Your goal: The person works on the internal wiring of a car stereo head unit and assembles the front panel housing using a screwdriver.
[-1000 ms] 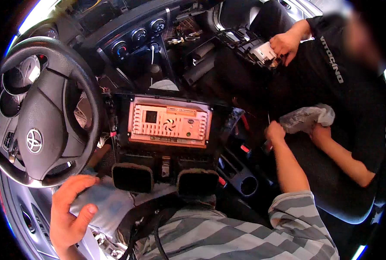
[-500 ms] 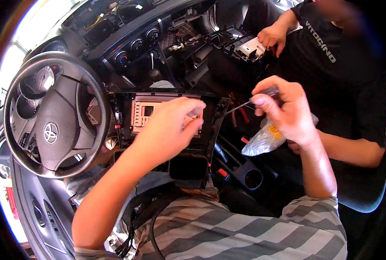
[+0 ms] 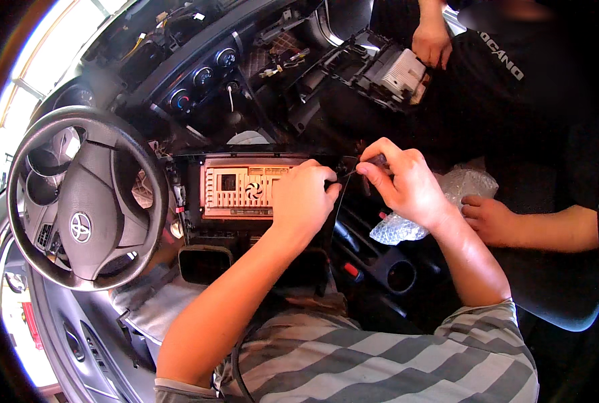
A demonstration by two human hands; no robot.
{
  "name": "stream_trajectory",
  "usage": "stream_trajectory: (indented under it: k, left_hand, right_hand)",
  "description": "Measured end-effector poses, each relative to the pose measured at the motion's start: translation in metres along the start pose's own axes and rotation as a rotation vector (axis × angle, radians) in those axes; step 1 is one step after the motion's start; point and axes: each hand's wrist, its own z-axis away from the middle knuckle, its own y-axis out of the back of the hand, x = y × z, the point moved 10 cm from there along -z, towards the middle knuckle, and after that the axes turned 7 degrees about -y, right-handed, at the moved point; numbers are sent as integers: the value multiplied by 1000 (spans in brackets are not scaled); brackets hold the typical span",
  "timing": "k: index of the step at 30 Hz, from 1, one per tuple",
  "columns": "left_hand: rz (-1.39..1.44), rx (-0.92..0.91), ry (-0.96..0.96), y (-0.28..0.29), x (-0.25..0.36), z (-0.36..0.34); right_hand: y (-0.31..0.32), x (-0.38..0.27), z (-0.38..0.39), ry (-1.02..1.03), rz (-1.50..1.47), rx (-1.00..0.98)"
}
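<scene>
Between the thumb and fingers of my right hand (image 3: 410,185) is a small dark-handled screwdriver (image 3: 378,161). Its thin shaft points left, toward the right edge of a black dash panel (image 3: 190,191). My left hand (image 3: 303,201) lies over the right end of the metal-backed car stereo unit (image 3: 235,195) set in that panel. The left thumb and forefinger are pinched close to the screwdriver's tip; what is between them, if anything, is too small to see. The unit's back is slotted, with a round fan opening.
A steering wheel (image 3: 153,201) stands at left. On the right, a co-worker's hand (image 3: 484,218) touches bubble wrap (image 3: 403,230); their other hand (image 3: 434,43) is beside a silver ribbed unit (image 3: 403,74). A cup holder (image 3: 401,275) and the dashboard knobs (image 3: 203,77) are close by.
My hands have come together at the panel's right edge: the left shifted right, the right moved left with the screwdriver. The co-worker's upper hand has come off the silver unit's top.
</scene>
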Motion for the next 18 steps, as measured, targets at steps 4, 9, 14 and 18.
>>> stream_trajectory:
  k: [4,9,14,18]
  left_hand:
    - [24,22,-26,-2,-1,1]
    - [-9,33,-66,1,1,6]
    - [-5,48,-112,8,7,7]
    - [-16,55,-144,12,9,9]
  right_hand:
    - [-3,-4,2,11,40,-33]
    - [-6,-2,2,-33,54,-56]
    - [0,-12,5,50,33,6]
    - [-1,-11,8,10,38,0]
